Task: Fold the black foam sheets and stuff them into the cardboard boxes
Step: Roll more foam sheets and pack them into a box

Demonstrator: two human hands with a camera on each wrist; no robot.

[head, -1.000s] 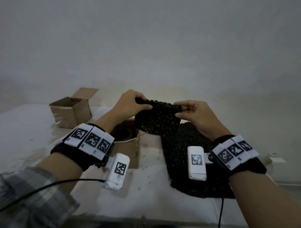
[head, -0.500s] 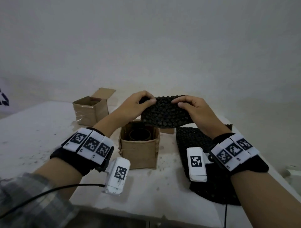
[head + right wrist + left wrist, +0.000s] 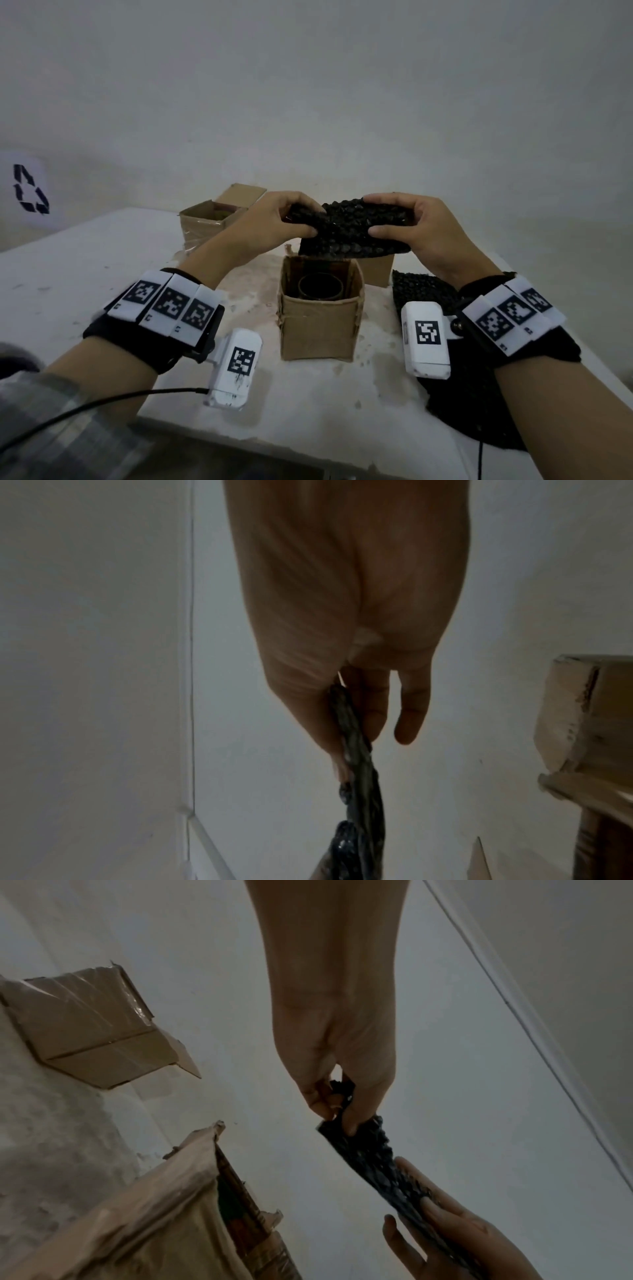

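- A person is holding a folded black foam sheet (image 3: 349,230) in the air with both hands, just above and slightly behind the open cardboard box (image 3: 318,325) standing at the middle of the white table (image 3: 85,260).
- The left hand (image 3: 274,222) is pinching the sheet's left end, thumb under and fingers curled over the top; the left wrist view is showing the foam (image 3: 369,1153) nipped between thumb and fingertips.
- The right hand (image 3: 421,229) is gripping the right end the same way, thumb pressing the near face; the right wrist view is showing the doubled edge (image 3: 356,772) squeezed between thumb and fingers.
- The box below is already holding a dark ring-shaped object (image 3: 320,286), its nature being hard to tell.
- A second open box (image 3: 212,219) is sitting further back on the left, a third box (image 3: 376,270) is standing partly hidden behind the sheet, and more black foam (image 3: 421,291) is lying flat on the table to the right.
- The step in hand appears to be the end of the folding, with the stuffing not yet begun.
- The next move is calling for the bundle to be brought forward and down over the opening, kept compressed so it is not springing open, and pushed in around or above the ring.
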